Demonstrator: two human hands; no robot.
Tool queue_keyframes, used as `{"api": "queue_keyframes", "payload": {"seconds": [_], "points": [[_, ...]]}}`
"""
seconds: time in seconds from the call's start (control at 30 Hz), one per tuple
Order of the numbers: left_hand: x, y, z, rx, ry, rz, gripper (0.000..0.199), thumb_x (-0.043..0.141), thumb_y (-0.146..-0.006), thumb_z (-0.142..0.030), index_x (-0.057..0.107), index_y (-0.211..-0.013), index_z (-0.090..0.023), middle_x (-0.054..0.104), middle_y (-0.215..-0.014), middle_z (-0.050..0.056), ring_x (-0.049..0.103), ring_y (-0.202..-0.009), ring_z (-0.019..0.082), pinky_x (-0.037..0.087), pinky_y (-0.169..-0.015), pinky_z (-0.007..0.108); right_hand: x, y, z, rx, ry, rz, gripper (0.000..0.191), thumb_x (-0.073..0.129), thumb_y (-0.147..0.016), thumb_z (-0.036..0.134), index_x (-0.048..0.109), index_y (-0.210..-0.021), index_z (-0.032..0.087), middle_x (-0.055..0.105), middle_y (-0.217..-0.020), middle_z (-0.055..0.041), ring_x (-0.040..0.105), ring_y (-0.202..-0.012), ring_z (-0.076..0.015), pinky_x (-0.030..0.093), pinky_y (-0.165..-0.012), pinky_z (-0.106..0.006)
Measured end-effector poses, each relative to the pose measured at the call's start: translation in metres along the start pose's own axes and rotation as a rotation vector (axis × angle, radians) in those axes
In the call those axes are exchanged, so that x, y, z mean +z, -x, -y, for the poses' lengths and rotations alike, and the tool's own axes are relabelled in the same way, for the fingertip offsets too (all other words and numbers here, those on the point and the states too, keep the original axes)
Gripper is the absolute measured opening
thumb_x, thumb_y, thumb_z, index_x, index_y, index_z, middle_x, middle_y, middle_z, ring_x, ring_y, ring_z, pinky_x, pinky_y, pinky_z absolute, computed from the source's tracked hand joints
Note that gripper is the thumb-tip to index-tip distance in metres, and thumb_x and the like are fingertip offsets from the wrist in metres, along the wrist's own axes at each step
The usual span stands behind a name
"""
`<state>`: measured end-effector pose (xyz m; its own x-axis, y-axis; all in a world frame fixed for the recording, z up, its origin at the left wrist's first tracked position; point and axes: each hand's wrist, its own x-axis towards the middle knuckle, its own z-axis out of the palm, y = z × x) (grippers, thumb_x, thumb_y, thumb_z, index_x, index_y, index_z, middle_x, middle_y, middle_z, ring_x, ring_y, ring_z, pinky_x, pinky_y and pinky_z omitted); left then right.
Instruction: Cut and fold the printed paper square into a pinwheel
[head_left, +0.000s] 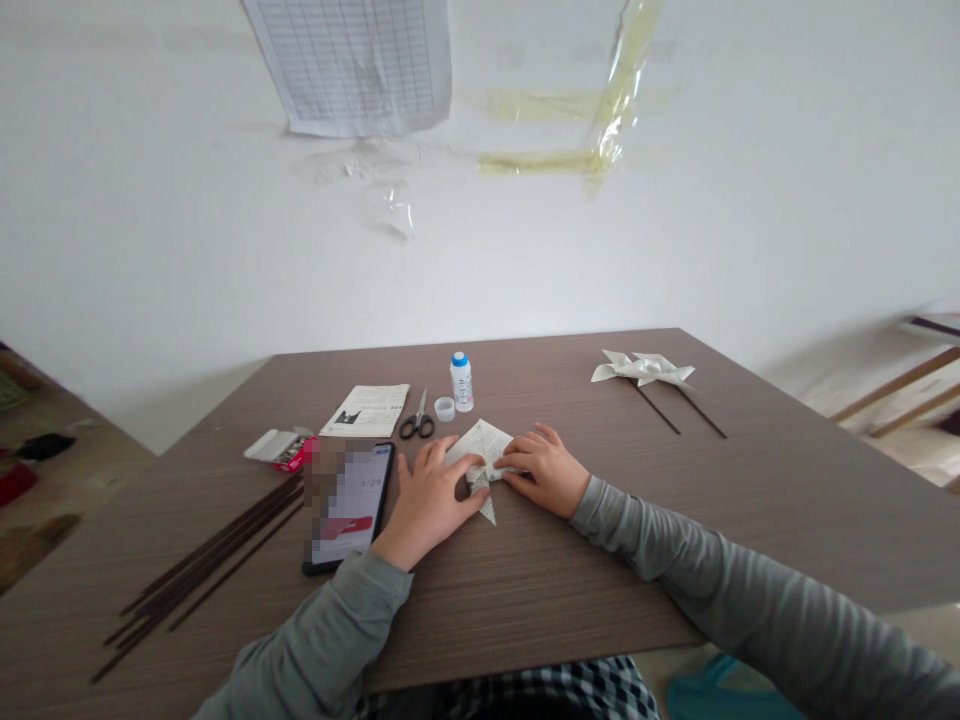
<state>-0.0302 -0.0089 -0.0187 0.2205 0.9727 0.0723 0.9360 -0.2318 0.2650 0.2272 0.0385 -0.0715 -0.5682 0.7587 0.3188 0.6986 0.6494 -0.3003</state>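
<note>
A piece of printed paper [481, 437], cut and partly folded like a pinwheel, lies on the table in front of me. My left hand [433, 492] grips its left side, with thumb and index finger at the folds near the middle. From the right, my right hand [549, 470] presses its bent fingers onto the paper's centre and right flap. One pointed corner sticks out toward me below the fingers. The fingertips hide part of the folds. Just beyond the paper stand a white glue bottle [463, 385] with a blue top and a small translucent cap [445, 409].
Black-handled scissors [417, 425], stacked printed paper [365, 410], an open red-and-white box [283, 449], a phone [351, 510] and several dark sticks [202, 560] are on the left. Two finished pinwheels [643, 369] on sticks lie at the back right. A wall borders the table's [750, 520] far edge.
</note>
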Motion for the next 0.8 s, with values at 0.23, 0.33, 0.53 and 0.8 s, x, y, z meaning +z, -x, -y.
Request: {"api": "queue_keyframes", "payload": {"seconds": [0.23, 0.33, 0.53, 0.8], "points": [[-0.004, 0.001, -0.003, -0.002, -0.030, 0.047, 0.037, 0.092, -0.116, -0.034, 0.098, -0.152, -0.041, 0.069, -0.196, 0.015, 0.058, -0.187, 0.052, 0.035, -0.152, 0.098, 0.001, 0.000, 0.001, -0.002, 0.012, -0.007, 0.026, 0.083, -0.122, 0.030, 0.101, -0.140, 0.035, 0.096, -0.135, -0.0100, 0.089, -0.129, -0.0348, 0.051, -0.147, -0.073], [-0.006, 0.001, -0.005, -0.009, -0.044, 0.064, 0.037, 0.090, -0.117, -0.036, 0.097, -0.153, -0.042, 0.069, -0.198, 0.013, 0.057, -0.188, 0.052, 0.035, -0.151, 0.099, -0.001, 0.000, 0.002, 0.001, 0.010, -0.003, 0.026, 0.083, -0.122, 0.029, 0.101, -0.140, 0.035, 0.096, -0.135, -0.0099, 0.089, -0.130, -0.0347, 0.051, -0.148, -0.073], [-0.005, 0.001, -0.005, -0.009, -0.049, 0.070, 0.039, 0.088, -0.119, -0.038, 0.096, -0.156, -0.042, 0.068, -0.199, 0.014, 0.055, -0.189, 0.054, 0.034, -0.151, 0.101, -0.004, -0.001, 0.004, 0.023, 0.005, 0.023, 0.028, 0.081, -0.123, 0.029, 0.100, -0.142, 0.035, 0.096, -0.137, -0.0102, 0.088, -0.132, -0.0340, 0.048, -0.150, -0.073], [0.009, -0.002, 0.007, 0.027, 0.015, -0.005, 0.037, 0.095, -0.111, -0.041, 0.096, -0.148, -0.041, 0.074, -0.189, 0.014, 0.060, -0.182, 0.054, 0.038, -0.150, 0.099, -0.002, 0.000, 0.001, -0.010, 0.011, -0.016, 0.024, 0.083, -0.123, 0.031, 0.100, -0.138, 0.035, 0.096, -0.133, -0.0091, 0.088, -0.128, -0.0333, 0.052, -0.147, -0.071]]}}
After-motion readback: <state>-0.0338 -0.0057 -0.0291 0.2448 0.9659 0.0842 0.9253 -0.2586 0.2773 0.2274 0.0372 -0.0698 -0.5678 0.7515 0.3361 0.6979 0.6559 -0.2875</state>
